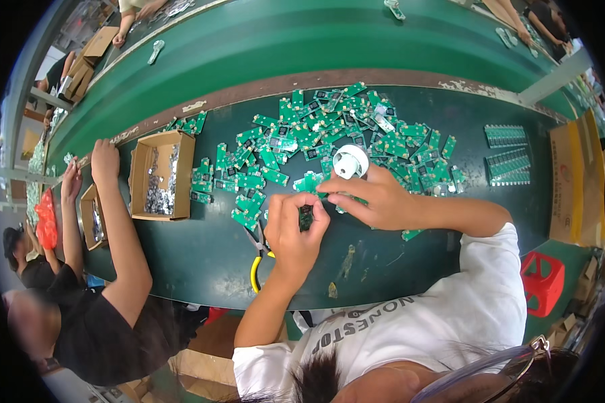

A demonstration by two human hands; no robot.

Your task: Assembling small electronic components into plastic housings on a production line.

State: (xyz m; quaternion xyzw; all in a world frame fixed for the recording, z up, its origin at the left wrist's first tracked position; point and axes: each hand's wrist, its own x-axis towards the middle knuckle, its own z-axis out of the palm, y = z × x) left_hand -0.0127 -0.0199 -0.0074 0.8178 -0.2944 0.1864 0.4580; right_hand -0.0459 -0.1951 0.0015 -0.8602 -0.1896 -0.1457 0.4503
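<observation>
My left hand (292,232) is closed, with thumb and fingers pinching a small green circuit board (306,217) that they mostly hide. Its fingertips meet those of my right hand (380,201), whose thumb and index finger are pressed together at the board's upper end; what sits between them is too small to make out. Against the far side of my right hand is a white round plastic part (350,162) with a raised hub; I cannot tell whether the curled fingers grip it. Just beyond both hands spreads a loose pile of green circuit boards (269,158).
Yellow-handled cutters (256,262) lie left of my left forearm. An open cardboard box (190,161) holds small silvery parts. Joined board panels (507,156) and a large carton (575,181) stand right. A co-worker's arm (121,221) reaches in at left. A green conveyor belt (282,47) runs behind.
</observation>
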